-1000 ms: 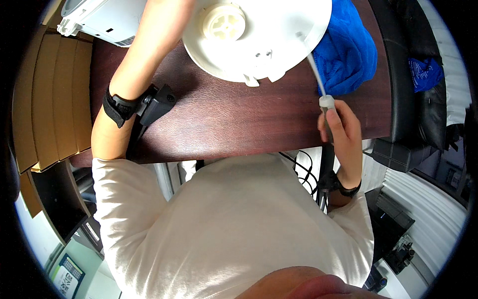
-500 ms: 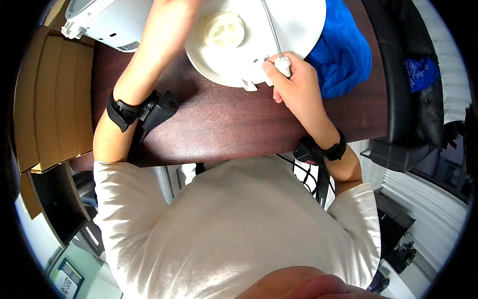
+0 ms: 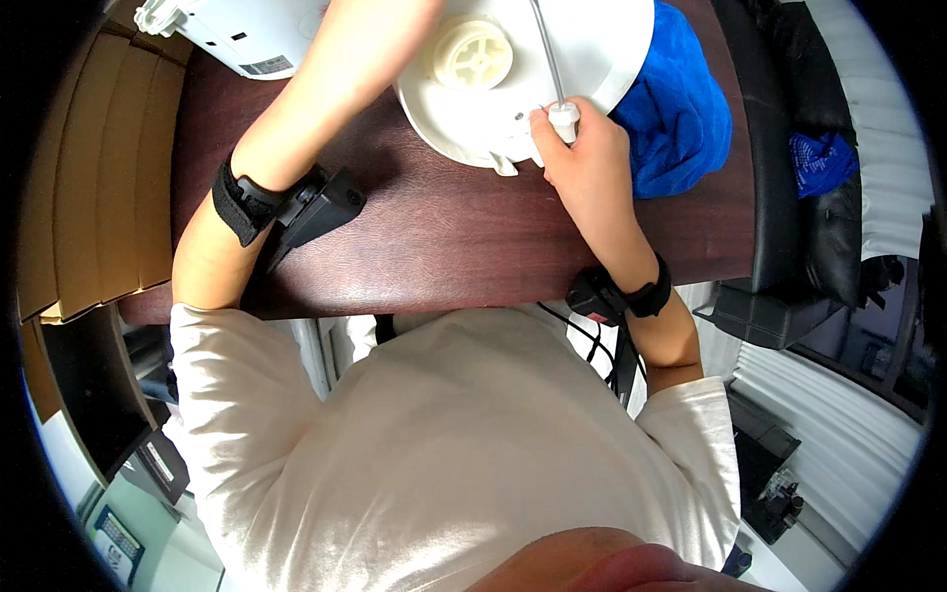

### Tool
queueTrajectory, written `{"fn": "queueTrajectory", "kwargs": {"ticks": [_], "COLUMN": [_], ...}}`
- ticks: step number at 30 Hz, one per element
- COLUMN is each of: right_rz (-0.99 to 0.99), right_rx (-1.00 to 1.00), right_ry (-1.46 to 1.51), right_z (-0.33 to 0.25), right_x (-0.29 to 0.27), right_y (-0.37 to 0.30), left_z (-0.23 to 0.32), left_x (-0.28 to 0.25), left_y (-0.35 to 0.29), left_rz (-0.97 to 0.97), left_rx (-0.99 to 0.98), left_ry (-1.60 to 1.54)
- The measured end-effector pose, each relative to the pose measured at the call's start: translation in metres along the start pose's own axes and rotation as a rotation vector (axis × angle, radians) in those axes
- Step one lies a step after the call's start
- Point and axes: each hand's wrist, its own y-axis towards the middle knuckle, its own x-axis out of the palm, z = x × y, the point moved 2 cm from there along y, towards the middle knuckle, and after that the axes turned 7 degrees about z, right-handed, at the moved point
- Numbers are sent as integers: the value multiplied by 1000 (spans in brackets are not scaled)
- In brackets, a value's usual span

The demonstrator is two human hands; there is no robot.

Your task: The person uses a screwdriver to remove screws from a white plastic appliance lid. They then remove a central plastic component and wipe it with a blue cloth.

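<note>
My right hand [image 3: 595,156] is closed around the white handle of a screwdriver [image 3: 549,54], its long metal shaft pointing away from me toward the top edge. Beneath the screwdriver lies a white round plastic cover [image 3: 434,123], with a cream spoked round fitting [image 3: 473,56] raised on it. Small holes show in the cover beside my right hand. Only the forearm [image 3: 326,104] of my left arm appears, reaching past the cover's left side; the hand itself lies beyond the top edge. The screwdriver's tip is also cut off there.
A white appliance housing [image 3: 232,30] stands at the far left of the dark brown table [image 3: 444,237]. Bunched blue cloth [image 3: 681,118] lies right of the cover. Cardboard [image 3: 94,187] rises along the left side, and a black padded seat [image 3: 789,197] borders the right.
The left forearm's far end has shifted right. The cover and housing appear slightly higher and farther right in view. My right hand keeps its grip on the screwdriver.
</note>
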Motion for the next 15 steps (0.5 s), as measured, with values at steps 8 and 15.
{"fn": "queueTrajectory", "kwargs": {"ticks": [8,15], "right_rz": [21,3], "right_rx": [-79,5], "right_ry": [-37,-37], "right_z": [-7,1], "right_x": [-2,0], "right_y": [-3,-1], "left_z": [6,3], "left_x": [-3,-4], "left_y": [-4,-3], "left_rz": [-33,-52], "left_rx": [57,19], "left_ry": [20,-30]}}
